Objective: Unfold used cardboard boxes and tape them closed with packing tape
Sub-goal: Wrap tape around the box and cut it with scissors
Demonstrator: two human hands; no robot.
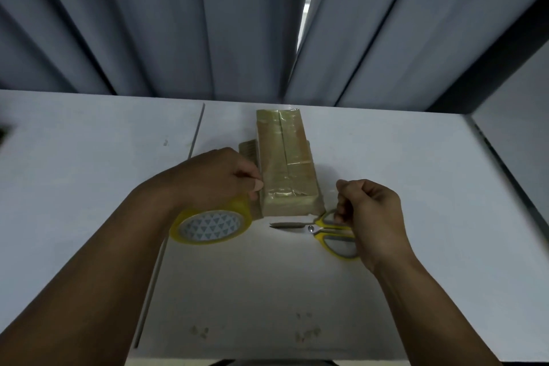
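Against the near left edge of the cardboard box [285,163], our left hand [214,175] curls its fingers over the yellow tape roll [211,226], thumb tip touching the cardboard. Our right hand [371,211] has its fingers clenched on the upper handle loop of the scissors [310,228], which lie blades together, pointing left, just in front of the box. The tape-glossed box lies lengthwise away from us, midway across the white surface [89,172], its far end near grey curtains [148,24].
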